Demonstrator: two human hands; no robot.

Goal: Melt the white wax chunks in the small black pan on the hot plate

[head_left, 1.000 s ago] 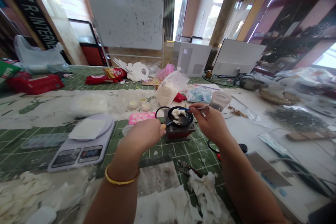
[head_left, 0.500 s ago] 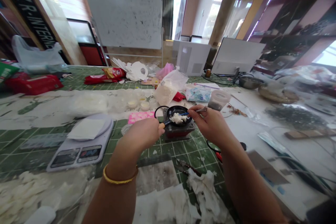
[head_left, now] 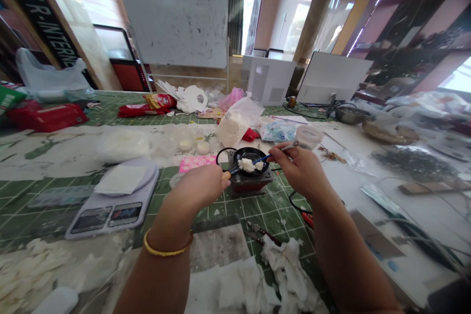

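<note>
A small black pan point(head_left: 253, 156) sits on a little red burner point(head_left: 249, 182) in the middle of the green cutting mat. White lumps point(head_left: 247, 165) lie in the pan. My left hand point(head_left: 201, 187) is closed around the pan's wooden handle point(head_left: 226, 174). My right hand point(head_left: 300, 169) pinches a thin blue-tipped tool point(head_left: 273, 155), whose tip touches the white lumps.
A digital scale point(head_left: 112, 201) with a white sheet stands to the left. A pink mould point(head_left: 197, 162), small cups point(head_left: 194, 145), a bag of white powder point(head_left: 235, 123) and a clear lidded tub point(head_left: 308, 136) lie behind the pan. Crumpled white tissue point(head_left: 285, 267) and scissors point(head_left: 265, 233) lie near me.
My right hand has tilted the tool and drawn it slightly rightward, and the white lumps have gathered toward the pan's middle. My left hand keeps its hold on the handle.
</note>
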